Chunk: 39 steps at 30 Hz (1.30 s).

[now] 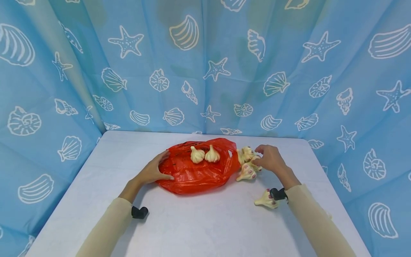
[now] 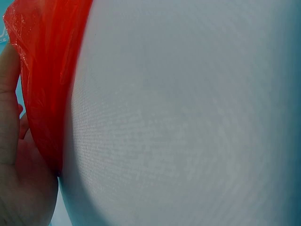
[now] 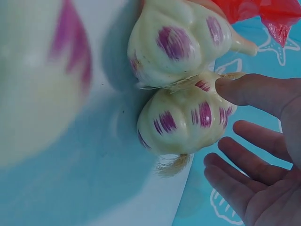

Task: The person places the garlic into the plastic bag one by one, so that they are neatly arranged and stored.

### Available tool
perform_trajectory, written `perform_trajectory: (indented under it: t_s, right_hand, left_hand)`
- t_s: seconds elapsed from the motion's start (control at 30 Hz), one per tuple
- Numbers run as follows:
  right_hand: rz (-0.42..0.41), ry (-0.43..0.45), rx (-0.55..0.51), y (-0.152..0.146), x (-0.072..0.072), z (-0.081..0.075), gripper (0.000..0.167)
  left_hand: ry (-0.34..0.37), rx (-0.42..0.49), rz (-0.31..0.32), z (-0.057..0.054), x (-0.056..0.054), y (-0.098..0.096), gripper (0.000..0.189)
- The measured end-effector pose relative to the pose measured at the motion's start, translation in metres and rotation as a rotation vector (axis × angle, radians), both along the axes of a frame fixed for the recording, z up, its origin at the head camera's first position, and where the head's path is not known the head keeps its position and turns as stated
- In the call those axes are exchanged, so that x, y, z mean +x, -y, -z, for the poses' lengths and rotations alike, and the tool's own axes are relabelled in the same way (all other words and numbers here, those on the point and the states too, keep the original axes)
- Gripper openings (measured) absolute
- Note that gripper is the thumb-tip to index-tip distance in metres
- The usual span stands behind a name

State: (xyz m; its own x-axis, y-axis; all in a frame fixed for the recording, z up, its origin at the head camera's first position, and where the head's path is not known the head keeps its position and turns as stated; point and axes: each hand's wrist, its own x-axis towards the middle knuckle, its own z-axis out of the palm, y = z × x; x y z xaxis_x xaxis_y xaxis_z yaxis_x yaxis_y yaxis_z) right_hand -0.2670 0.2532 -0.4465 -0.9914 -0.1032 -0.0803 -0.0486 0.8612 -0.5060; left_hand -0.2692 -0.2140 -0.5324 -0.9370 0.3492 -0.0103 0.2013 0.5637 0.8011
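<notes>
A red plastic bag point(image 1: 196, 180) lies bulging on its side, two pale garlic bulbs point(image 1: 212, 154) resting on top of it. At the bag's left end my left hand point(image 1: 151, 170) is spread, thumb and fingers apart, against the plastic point(image 2: 49, 89). Several purple-streaked garlic bulbs point(image 1: 246, 172) sit clustered by the bag's right end. My right hand point(image 1: 270, 159) is beside them with fingers apart; in the right wrist view its thumb tip overlaps a bulb point(image 3: 181, 122), and another bulb point(image 3: 171, 44) lies against that one.
One more garlic bulb point(image 1: 266, 200) lies on the white table point(image 1: 199, 228) under my right wrist, partly behind the black wrist camera point(image 1: 278, 194). A blue curtain point(image 1: 205, 89) with white shell and starfish prints closes off the back and both sides.
</notes>
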Motion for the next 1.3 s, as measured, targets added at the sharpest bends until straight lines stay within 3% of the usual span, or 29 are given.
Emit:
perform_trajectory:
  t_s: [0.37, 0.7, 1.3]
  right_hand:
    - [-0.029, 0.082, 0.047, 0.002, -0.006, -0.002, 0.046]
    - [-0.083, 0.118, 0.110, 0.005, -0.015, 0.001, 0.049]
    - [-0.143, 0.156, 0.133, 0.006, -0.018, 0.005, 0.053]
  left_hand:
    - [0.016, -0.006, -0.001, -0.003, 0.000, 0.000, 0.113]
    - [-0.001, -0.017, 0.003, -0.002, -0.001, 0.001, 0.111]
    - [0.001, -0.038, -0.003, -0.001, 0.002, 0.001, 0.107]
